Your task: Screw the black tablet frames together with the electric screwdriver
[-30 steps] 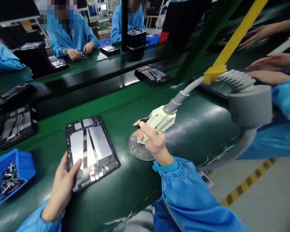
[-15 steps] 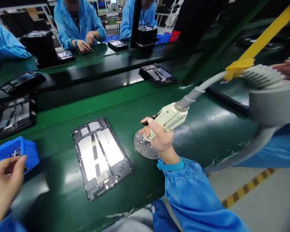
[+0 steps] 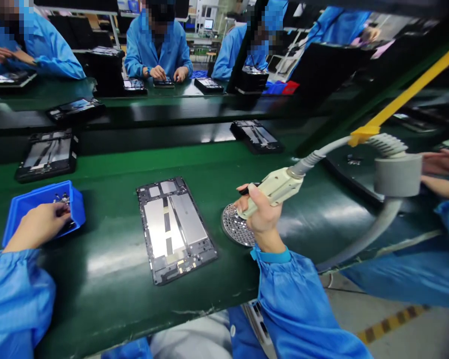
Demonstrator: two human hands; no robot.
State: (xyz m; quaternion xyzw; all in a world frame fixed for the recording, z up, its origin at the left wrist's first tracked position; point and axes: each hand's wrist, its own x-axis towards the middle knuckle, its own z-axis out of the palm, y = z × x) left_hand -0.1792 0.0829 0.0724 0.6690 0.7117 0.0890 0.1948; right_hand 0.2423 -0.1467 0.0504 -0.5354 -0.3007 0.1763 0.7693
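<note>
My right hand (image 3: 264, 212) is wrapped round a cream electric screwdriver (image 3: 279, 184), its grey cord rising to the right. Its tip end is hidden by my fingers, over a round perforated metal plate (image 3: 235, 227). My left hand (image 3: 41, 224) reaches into a blue bin (image 3: 78, 204) holding small metal parts (image 3: 62, 198). The fingers are curled together there; what they pinch is too small to make out. Between my hands lies an opened tablet (image 3: 194, 219), its silvery battery and dark ribbon cables facing up. Neither hand touches it.
More opened tablets rest at the left (image 3: 48, 152) and at the back (image 3: 257, 134). A thick grey hose fitting (image 3: 397, 174) and yellow strap (image 3: 415, 92) hang at the right, near a co-worker's hand (image 3: 443, 164). Co-workers in blue sit opposite. The bench's front edge (image 3: 194, 314) is worn.
My left hand has moved from in front of the blue bin into it. The view has shifted, showing more of the bin and the co-workers. My right hand stays on the screwdriver over the plate.
</note>
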